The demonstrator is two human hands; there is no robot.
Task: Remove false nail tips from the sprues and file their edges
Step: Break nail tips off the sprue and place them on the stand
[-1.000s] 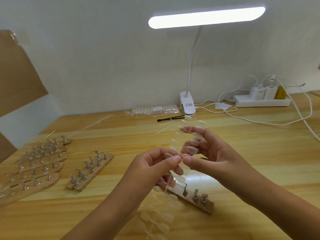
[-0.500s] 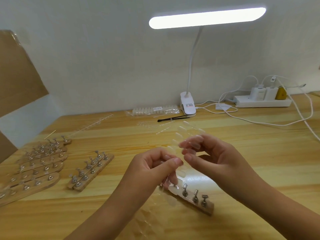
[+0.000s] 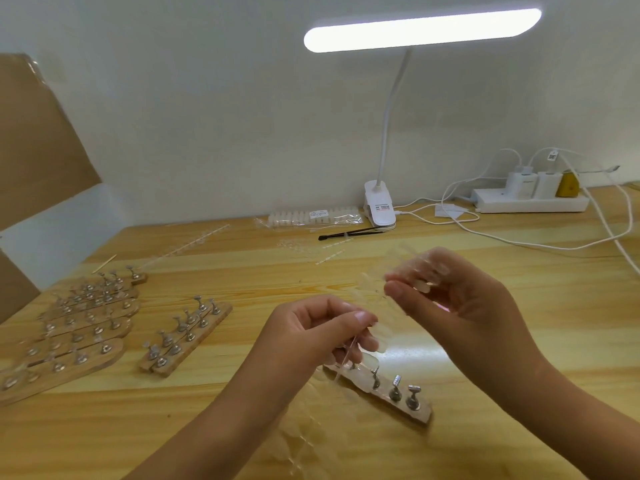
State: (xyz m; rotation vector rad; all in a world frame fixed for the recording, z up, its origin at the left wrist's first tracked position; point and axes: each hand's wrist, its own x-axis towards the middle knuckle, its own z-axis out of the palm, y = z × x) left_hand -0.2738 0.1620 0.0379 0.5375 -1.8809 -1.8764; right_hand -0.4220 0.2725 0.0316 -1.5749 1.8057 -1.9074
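A clear sprue of nail tips (image 3: 346, 356) hangs slanted, blurred.

**Blown-out white above, motion smear below**

The desk lamp's light bar (image 3: 422, 29) burns pure white, lighting the wall (image 3: 207, 116) and wooden table (image 3: 519, 278) brightly. Glare pools on the tabletop below the right hand (image 3: 460, 299), which smears with motion blur along with its clear sprue (image 3: 347, 353). Shadows are soft and faint.

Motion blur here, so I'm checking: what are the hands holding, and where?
A clear sprue of nail tips: the left hand pinches its thin stem, the right hand pinches the blurred upper part.
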